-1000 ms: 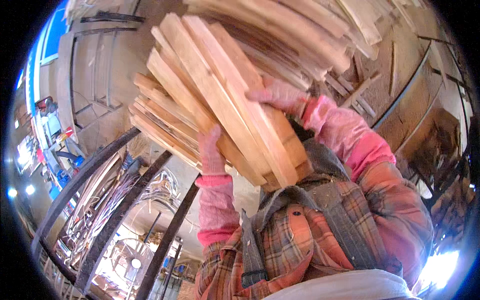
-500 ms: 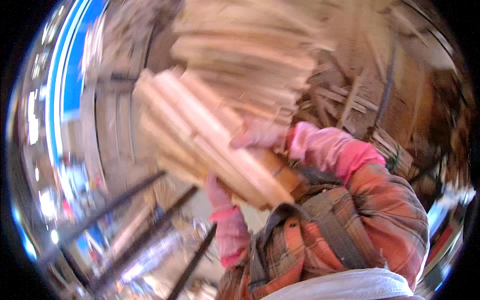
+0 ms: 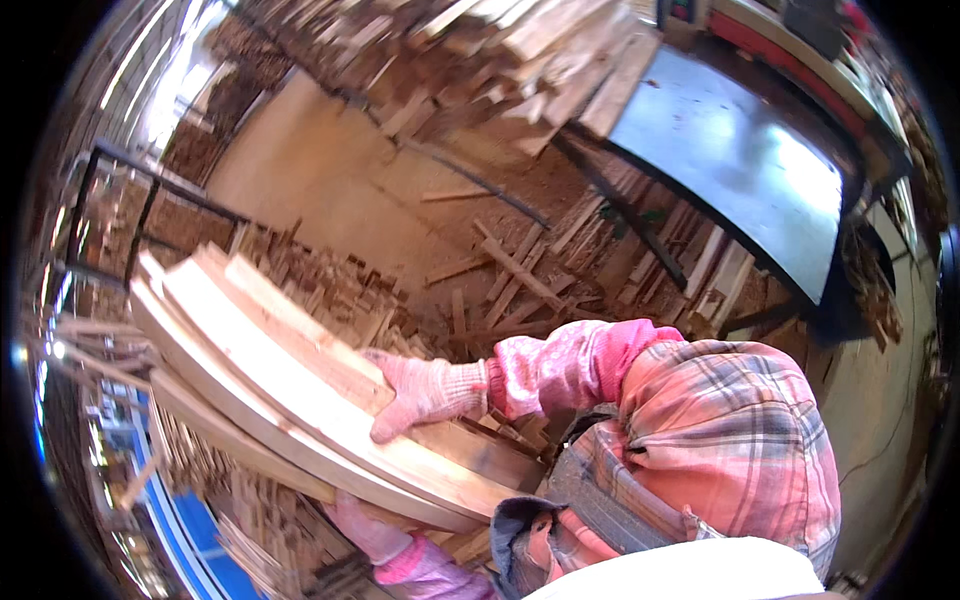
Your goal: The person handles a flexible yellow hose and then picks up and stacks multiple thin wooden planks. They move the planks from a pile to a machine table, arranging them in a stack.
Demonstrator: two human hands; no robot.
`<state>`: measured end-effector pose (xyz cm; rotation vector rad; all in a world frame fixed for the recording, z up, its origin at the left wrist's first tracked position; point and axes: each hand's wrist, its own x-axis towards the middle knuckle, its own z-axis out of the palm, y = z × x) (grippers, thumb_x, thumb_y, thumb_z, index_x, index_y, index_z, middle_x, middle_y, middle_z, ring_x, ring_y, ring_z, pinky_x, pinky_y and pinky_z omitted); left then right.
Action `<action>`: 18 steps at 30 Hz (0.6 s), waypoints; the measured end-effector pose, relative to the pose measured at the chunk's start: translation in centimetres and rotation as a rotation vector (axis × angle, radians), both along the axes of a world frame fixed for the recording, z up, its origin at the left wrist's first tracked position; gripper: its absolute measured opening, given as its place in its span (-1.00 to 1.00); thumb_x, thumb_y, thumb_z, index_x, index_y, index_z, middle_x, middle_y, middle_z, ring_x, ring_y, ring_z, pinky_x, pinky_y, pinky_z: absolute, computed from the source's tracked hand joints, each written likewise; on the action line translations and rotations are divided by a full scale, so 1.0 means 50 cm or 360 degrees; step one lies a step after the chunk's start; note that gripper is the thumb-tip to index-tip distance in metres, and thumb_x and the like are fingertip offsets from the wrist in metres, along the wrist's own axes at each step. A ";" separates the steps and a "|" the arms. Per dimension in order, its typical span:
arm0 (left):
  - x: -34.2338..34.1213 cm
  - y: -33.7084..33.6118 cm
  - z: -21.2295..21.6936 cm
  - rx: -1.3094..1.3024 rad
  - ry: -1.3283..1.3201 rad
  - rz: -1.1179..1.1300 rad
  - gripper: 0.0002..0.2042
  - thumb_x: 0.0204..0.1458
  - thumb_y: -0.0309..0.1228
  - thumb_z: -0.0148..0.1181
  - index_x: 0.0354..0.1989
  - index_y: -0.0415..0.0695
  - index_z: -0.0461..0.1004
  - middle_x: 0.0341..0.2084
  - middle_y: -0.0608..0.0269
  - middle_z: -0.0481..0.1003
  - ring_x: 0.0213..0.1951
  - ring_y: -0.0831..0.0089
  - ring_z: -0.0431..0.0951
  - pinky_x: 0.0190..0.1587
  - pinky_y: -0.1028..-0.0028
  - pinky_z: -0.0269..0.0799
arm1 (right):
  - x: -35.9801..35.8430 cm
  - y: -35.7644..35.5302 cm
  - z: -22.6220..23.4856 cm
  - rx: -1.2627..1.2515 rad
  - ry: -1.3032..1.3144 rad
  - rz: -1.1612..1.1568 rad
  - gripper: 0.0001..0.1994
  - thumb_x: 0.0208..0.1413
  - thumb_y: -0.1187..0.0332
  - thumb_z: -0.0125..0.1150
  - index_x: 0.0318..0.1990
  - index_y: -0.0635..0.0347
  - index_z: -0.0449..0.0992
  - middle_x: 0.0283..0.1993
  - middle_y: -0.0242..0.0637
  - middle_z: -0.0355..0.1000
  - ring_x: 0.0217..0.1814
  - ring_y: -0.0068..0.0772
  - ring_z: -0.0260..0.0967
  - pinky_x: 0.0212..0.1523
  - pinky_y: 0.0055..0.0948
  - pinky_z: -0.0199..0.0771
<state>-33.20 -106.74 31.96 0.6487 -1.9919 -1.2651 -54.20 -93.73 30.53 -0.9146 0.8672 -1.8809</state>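
A stack of several long, pale wooden boards (image 3: 300, 370) lies slantwise against my front, its far ends toward the left. My right hand (image 3: 425, 395), in a pale knit glove and pink sleeve cover, is clamped over the upper side of the stack, thumb and fingers on the wood. Beneath the stack, my left hand (image 3: 365, 525) grips its lower side; most of its fingers are hidden by the boards.
A shiny metal-topped table (image 3: 730, 150) stands at the far right, beside a heap of cut boards (image 3: 540, 40). Loose wood offcuts (image 3: 520, 265) litter the floor ahead. A black metal frame (image 3: 150, 190) stands at left, with stacked wood strips (image 3: 265, 530) near the lower left.
My view has swung to the right, bringing the metal table into sight. The held boards now sit lower and farther left in the picture, clear of the larger wood heap. Both hands keep their hold.
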 end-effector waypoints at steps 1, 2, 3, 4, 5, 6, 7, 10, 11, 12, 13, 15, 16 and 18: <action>-0.033 -0.004 0.078 -0.0408 -0.0132 -0.0150 -0.53 0.22 -0.18 0.08 0.06 -0.39 0.48 0.04 -0.08 0.46 0.06 0.15 0.49 0.11 0.24 0.44 | 0.004 0.041 0.103 -0.0026 0.0011 -0.0141 0.09 -0.22 0.28 0.67 0.44 0.24 0.02 0.27 -0.25 0.33 0.35 -0.40 0.21 0.38 -0.26 0.25; -0.063 -0.009 0.160 -0.0812 -0.0168 -0.0283 -0.52 0.21 -0.17 0.09 0.08 -0.39 0.46 0.04 -0.08 0.47 0.05 0.16 0.49 0.10 0.25 0.44 | -0.009 0.080 0.140 -0.0115 -0.0001 -0.0349 0.00 -0.20 0.30 0.60 0.40 0.26 0.07 0.23 -0.21 0.37 0.32 -0.38 0.25 0.36 -0.29 0.26; -0.107 -0.016 0.181 -0.0715 -0.0169 -0.0418 -0.50 0.20 -0.18 0.11 0.13 -0.37 0.42 0.03 -0.04 0.47 0.04 0.19 0.50 0.09 0.27 0.45 | -0.018 0.119 0.163 -0.0184 -0.0017 -0.0557 -0.08 -0.18 0.33 0.53 0.37 0.28 0.13 0.19 -0.17 0.40 0.29 -0.37 0.28 0.35 -0.32 0.26; -0.153 -0.022 0.200 -0.0609 -0.0177 -0.0551 -0.48 0.18 -0.18 0.13 0.18 -0.36 0.39 0.03 0.00 0.48 0.03 0.23 0.50 0.09 0.30 0.45 | -0.042 0.160 0.170 -0.0162 -0.0010 -0.0690 -0.07 -0.17 0.33 0.51 0.39 0.27 0.12 0.19 -0.16 0.39 0.30 -0.36 0.27 0.34 -0.32 0.26; -0.216 0.014 0.224 0.0325 -0.0100 -0.0587 -0.44 0.15 -0.18 0.16 0.22 -0.34 0.35 0.03 0.04 0.48 0.01 0.27 0.51 0.08 0.32 0.46 | -0.053 0.210 0.195 -0.0169 0.0057 -0.0907 -0.07 -0.16 0.34 0.50 0.40 0.26 0.11 0.19 -0.16 0.40 0.30 -0.37 0.27 0.33 -0.31 0.27; -0.277 0.058 0.256 0.0189 0.0028 -0.0846 -0.48 0.19 -0.18 0.13 0.21 -0.32 0.37 0.03 0.10 0.50 0.02 0.26 0.52 0.08 0.31 0.45 | -0.072 0.263 0.217 -0.0049 0.0085 -0.1105 -0.08 -0.16 0.37 0.49 0.40 0.25 0.11 0.19 -0.17 0.41 0.27 -0.35 0.30 0.32 -0.30 0.28; -0.331 0.114 0.287 0.0034 0.0154 -0.1084 -0.52 0.23 -0.18 0.10 0.19 -0.30 0.40 0.03 0.15 0.51 0.03 0.25 0.53 0.08 0.29 0.43 | -0.078 0.304 0.223 -0.0192 -0.0096 -0.1230 -0.11 -0.16 0.41 0.46 0.40 0.22 0.14 0.17 -0.21 0.43 0.21 -0.37 0.35 0.24 -0.33 0.36; -0.515 0.193 0.380 0.0320 0.0021 -0.1402 -0.41 0.10 -0.25 0.24 0.27 -0.30 0.30 0.03 0.15 0.50 -0.03 0.35 0.54 0.08 0.40 0.47 | -0.158 0.437 0.321 -0.0231 -0.0199 -0.1318 -0.19 -0.12 0.44 0.38 0.38 0.19 0.20 0.15 -0.28 0.45 0.16 -0.44 0.38 0.13 -0.42 0.42; -0.580 0.253 0.398 0.0408 0.0019 -0.1590 -0.42 0.11 -0.26 0.25 0.27 -0.29 0.31 0.03 0.16 0.50 -0.03 0.36 0.55 0.07 0.41 0.47 | -0.181 0.490 0.330 -0.0247 -0.0135 -0.1513 -0.22 -0.10 0.44 0.35 0.37 0.18 0.22 0.14 -0.30 0.45 0.15 -0.46 0.38 0.11 -0.45 0.43; -0.645 0.318 0.416 0.0487 0.0000 -0.1794 -0.43 0.12 -0.27 0.25 0.26 -0.29 0.31 0.03 0.16 0.50 -0.02 0.36 0.55 0.07 0.42 0.48 | -0.203 0.523 0.326 -0.0450 -0.0081 -0.1642 -0.26 -0.06 0.43 0.33 0.36 0.20 0.24 0.14 -0.30 0.47 0.14 -0.44 0.39 0.10 -0.43 0.44; -0.701 0.357 0.423 0.0528 -0.0045 -0.1906 -0.44 0.13 -0.27 0.25 0.26 -0.29 0.32 0.03 0.16 0.51 -0.02 0.36 0.55 0.07 0.42 0.48 | -0.228 0.552 0.328 -0.0500 -0.0116 -0.1700 -0.27 -0.04 0.42 0.33 0.36 0.20 0.25 0.14 -0.30 0.47 0.14 -0.43 0.40 0.10 -0.42 0.45; -0.794 0.434 0.385 0.0672 -0.0197 -0.2023 -0.45 0.14 -0.27 0.26 0.26 -0.28 0.33 0.02 0.15 0.52 -0.01 0.37 0.56 0.07 0.44 0.48 | -0.258 0.630 0.312 -0.0539 -0.0269 -0.1742 -0.30 -0.02 0.41 0.32 0.35 0.21 0.28 0.15 -0.31 0.47 0.13 -0.41 0.41 0.11 -0.40 0.45; -0.837 0.456 0.366 0.0583 -0.0209 -0.2075 -0.46 0.17 -0.28 0.23 0.27 -0.28 0.32 -0.01 0.17 0.54 -0.02 0.38 0.56 0.07 0.42 0.49 | -0.279 0.662 0.291 -0.0257 -0.0142 -0.1765 -0.19 0.10 0.13 0.39 0.44 0.18 0.13 0.29 -0.27 0.37 0.27 -0.41 0.32 0.29 -0.32 0.35; -0.971 0.472 0.288 0.0710 -0.0415 -0.1861 -0.45 0.18 -0.22 0.24 0.28 -0.28 0.35 0.02 0.18 0.54 0.00 0.42 0.55 0.06 0.41 0.49 | -0.385 0.688 0.208 0.0123 -0.0099 -0.1983 -0.41 0.17 0.17 0.31 0.30 0.22 0.34 0.18 -0.25 0.44 0.25 -0.45 0.32 0.23 -0.35 0.40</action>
